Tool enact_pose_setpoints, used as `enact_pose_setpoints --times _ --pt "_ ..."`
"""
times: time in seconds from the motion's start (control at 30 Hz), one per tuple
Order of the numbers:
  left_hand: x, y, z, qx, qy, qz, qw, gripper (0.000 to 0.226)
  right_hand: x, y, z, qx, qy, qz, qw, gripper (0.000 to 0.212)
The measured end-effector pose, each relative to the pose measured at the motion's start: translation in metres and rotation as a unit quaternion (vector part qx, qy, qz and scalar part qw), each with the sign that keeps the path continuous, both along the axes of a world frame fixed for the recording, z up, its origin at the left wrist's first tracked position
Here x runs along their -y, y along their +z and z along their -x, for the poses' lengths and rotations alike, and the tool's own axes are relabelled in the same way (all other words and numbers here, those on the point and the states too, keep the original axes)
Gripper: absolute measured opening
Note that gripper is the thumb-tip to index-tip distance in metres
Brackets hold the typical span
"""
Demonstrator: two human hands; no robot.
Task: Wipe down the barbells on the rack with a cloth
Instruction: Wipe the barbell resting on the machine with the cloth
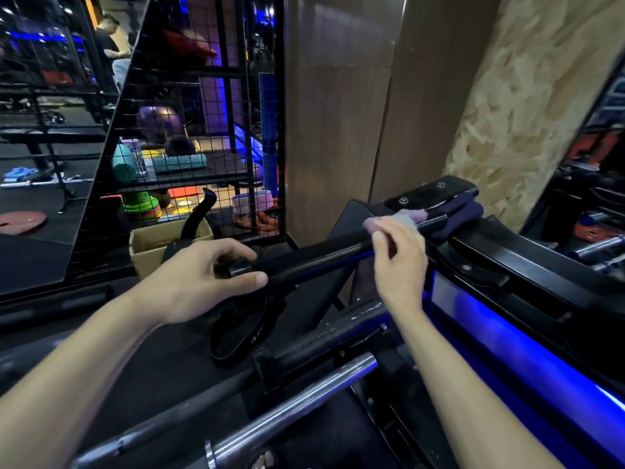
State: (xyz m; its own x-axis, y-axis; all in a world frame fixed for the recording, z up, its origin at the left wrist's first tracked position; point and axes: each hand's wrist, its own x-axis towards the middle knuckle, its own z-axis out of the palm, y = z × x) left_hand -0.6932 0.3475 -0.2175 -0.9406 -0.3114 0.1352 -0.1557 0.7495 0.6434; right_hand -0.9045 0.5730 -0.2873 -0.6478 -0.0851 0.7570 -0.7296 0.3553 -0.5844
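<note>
a: one bar is in hand, as far as i can judge: the black barbell that runs across the top of the rack. the left hand has its grip curled round the near end, thumb under and fingers over, steadying it.

b: and the cloth?

a: pale, bunched up on the bar near its far end, where the bar meets the rack. the right hand pinches it with a narrow grip and presses it onto the steel.

b: so how far along is it?

a: hard to say. no dust or sheen tells which stretch is clean. i reckon the span between the two hands is left to do, and so are the lower bars: a second black bar and a chrome bar beneath it, neither touched by a hand. more bar ends poke out at the right.

b: early to middling, then.

a: that is my guess, no more.
</note>
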Motion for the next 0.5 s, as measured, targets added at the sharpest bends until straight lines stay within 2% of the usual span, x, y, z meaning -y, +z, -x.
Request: enact_pose_setpoints --times 0.1,0.2,0.3,0.37,0.43,0.5 --pt "-0.004 0.003 -0.004 -0.001 0.017 0.032 0.999 0.064 -0.003 0.004 -0.031 0.031 0.026 0.009 0.999 0.014" --pt "-0.015 0.001 -0.013 -0.013 0.036 0.064 0.997 0.064 -0.009 0.003 -0.052 0.133 0.066 0.024 0.989 0.012" --pt "-0.027 -0.005 -0.027 -0.012 0.026 0.106 0.994 0.079 -0.019 0.000 -0.082 0.243 0.151 0.037 0.958 0.023" --pt "-0.032 -0.005 -0.046 -0.030 0.018 0.102 0.994 0.083 -0.031 0.002 -0.111 0.314 0.185 0.056 0.930 0.024" --pt "-0.038 -0.005 -0.070 -0.062 0.024 0.101 0.993 0.077 -0.043 0.006 -0.139 0.372 0.195 0.077 0.904 0.021" --pt "-0.048 -0.006 -0.097 -0.113 0.030 0.091 0.989 0.058 -0.054 0.011 -0.165 0.410 0.215 0.090 0.882 0.019"
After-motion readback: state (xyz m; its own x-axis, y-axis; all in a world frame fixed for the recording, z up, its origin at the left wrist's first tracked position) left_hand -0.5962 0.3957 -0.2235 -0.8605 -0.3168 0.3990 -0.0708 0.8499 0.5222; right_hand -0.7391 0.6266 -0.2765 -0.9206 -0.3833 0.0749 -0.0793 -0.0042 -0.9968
